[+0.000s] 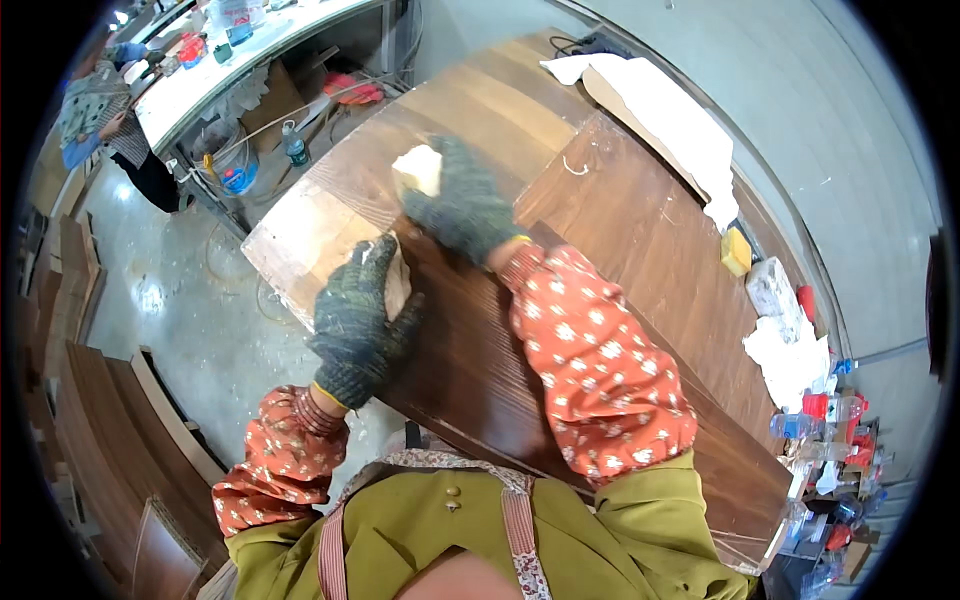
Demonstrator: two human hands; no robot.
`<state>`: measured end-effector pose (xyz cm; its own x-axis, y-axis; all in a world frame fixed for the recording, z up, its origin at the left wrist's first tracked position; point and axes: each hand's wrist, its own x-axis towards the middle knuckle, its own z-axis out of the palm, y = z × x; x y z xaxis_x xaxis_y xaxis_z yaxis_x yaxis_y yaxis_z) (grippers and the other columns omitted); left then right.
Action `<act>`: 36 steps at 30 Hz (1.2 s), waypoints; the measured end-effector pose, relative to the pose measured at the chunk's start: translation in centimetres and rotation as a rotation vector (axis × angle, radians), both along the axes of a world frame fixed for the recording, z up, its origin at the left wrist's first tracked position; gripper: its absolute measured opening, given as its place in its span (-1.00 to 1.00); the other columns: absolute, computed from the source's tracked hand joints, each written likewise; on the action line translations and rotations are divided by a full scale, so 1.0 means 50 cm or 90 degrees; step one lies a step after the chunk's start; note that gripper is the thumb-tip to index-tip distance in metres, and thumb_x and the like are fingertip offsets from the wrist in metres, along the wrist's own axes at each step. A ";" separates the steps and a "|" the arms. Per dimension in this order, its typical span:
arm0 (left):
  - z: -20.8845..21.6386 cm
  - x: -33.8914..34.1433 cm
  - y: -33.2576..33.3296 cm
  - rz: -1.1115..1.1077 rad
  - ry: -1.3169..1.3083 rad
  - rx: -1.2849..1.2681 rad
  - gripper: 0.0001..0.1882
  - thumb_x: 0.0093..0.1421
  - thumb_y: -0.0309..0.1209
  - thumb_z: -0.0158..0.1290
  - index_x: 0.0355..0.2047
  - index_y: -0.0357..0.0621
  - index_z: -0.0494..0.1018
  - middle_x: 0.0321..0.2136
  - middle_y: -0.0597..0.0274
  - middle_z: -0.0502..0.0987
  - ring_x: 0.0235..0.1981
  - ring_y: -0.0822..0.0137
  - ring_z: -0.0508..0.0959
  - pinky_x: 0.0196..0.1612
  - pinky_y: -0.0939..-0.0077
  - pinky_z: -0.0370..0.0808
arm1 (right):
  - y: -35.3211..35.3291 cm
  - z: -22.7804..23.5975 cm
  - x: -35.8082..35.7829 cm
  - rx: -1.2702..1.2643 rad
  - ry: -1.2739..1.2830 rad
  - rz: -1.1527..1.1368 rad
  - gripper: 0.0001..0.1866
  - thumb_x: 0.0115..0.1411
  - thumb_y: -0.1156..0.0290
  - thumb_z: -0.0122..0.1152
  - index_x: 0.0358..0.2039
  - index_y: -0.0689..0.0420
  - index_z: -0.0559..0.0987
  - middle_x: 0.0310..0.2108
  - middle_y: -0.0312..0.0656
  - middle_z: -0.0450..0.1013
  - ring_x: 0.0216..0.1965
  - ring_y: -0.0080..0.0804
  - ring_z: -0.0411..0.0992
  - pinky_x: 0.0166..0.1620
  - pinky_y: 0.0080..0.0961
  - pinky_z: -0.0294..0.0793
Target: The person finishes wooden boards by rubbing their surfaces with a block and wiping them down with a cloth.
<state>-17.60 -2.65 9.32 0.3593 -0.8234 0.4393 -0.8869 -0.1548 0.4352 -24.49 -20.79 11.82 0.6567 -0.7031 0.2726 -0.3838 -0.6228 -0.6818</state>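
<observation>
Dark green knit work gloves with yellow cuff edges cover both my hands. My right hand grips a whitish wad, perhaps cloth or sponge, against a dark brown wood-grain board. Nearer me and to the left, my left hand is closed on a beige wad near the board's left end; the fingers hide part of it. The kind of material in either hand cannot be made out. Under the right hand's far side the wood surface turns lighter, and glare whitens its left corner.
On the right lie another brown board, white paper, a yellow sponge and several plastic bottles. Stacked brown panels stand at the lower left. A person is beside a white-topped bench at the far left.
</observation>
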 end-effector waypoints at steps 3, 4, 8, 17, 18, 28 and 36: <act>0.032 -0.005 0.009 -0.079 -0.014 -0.070 -0.37 0.04 -0.27 0.16 0.09 -0.30 0.27 -0.06 -0.18 0.42 -0.05 -0.13 0.43 0.03 0.14 0.35 | -0.022 -0.019 0.048 -0.088 -0.061 0.002 -0.25 -0.04 -0.03 0.28 0.04 0.22 0.32 -0.12 0.17 0.42 -0.04 0.01 0.41 0.00 -0.22 0.38; 0.022 0.004 0.010 -0.092 -0.021 -0.043 -0.38 0.04 -0.29 0.15 0.08 -0.29 0.27 -0.09 -0.16 0.43 -0.07 -0.12 0.44 0.00 0.14 0.36 | -0.022 -0.031 0.044 -0.070 -0.092 0.008 -0.24 -0.04 -0.01 0.29 0.05 0.23 0.31 -0.13 0.16 0.43 -0.05 -0.02 0.42 0.00 -0.24 0.39; -0.016 0.033 -0.031 -0.145 -0.068 -0.014 -0.59 0.10 -0.32 0.03 -0.05 -0.20 0.39 -0.20 0.04 0.50 -0.18 0.03 0.49 -0.12 0.18 0.41 | 0.020 0.042 -0.149 0.253 -0.272 0.029 -0.38 0.09 0.46 0.22 0.14 0.14 0.18 0.00 -0.14 0.30 0.00 -0.38 0.33 0.04 -0.45 0.39; 0.034 -0.180 -0.178 -0.458 -0.272 -0.316 -0.65 0.16 -0.24 -0.07 -0.07 -0.08 0.41 -0.19 0.02 0.51 -0.14 -0.07 0.48 -0.11 0.15 0.42 | 0.090 -0.053 -0.589 0.048 -0.388 -0.338 -0.31 0.10 0.32 0.28 0.19 0.20 0.19 0.08 -0.15 0.23 0.04 -0.35 0.25 0.09 -0.39 0.31; 0.017 -0.189 -0.181 -0.453 -0.274 -0.319 -0.65 0.16 -0.24 -0.07 -0.07 -0.08 0.41 -0.19 0.02 0.51 -0.14 -0.07 0.48 -0.11 0.15 0.42 | 0.106 -0.046 -0.609 0.065 -0.395 -0.391 -0.30 0.12 0.30 0.26 0.20 0.22 0.18 0.09 -0.13 0.22 0.05 -0.33 0.24 0.09 -0.38 0.31; 0.056 0.135 -0.191 -0.008 -0.076 0.283 -0.65 0.21 -0.18 -0.16 -0.29 -0.06 0.56 -0.29 0.03 0.58 -0.24 0.03 0.56 -0.14 0.11 0.45 | 0.247 -0.055 -0.787 -0.069 -0.368 -0.569 -0.39 0.24 0.20 0.07 0.20 0.25 0.18 0.14 -0.11 0.21 0.09 -0.31 0.24 0.11 -0.38 0.29; 0.000 -0.146 -0.205 -0.314 -0.129 -0.001 -0.71 0.21 -0.24 -0.06 -0.15 -0.11 0.47 -0.20 0.04 0.50 -0.13 -0.01 0.45 -0.06 0.14 0.36 | 0.328 0.006 -0.913 -0.173 -0.446 -0.623 -0.32 0.08 0.38 0.24 0.19 0.23 0.21 0.15 -0.12 0.21 0.12 -0.29 0.20 0.18 -0.34 0.20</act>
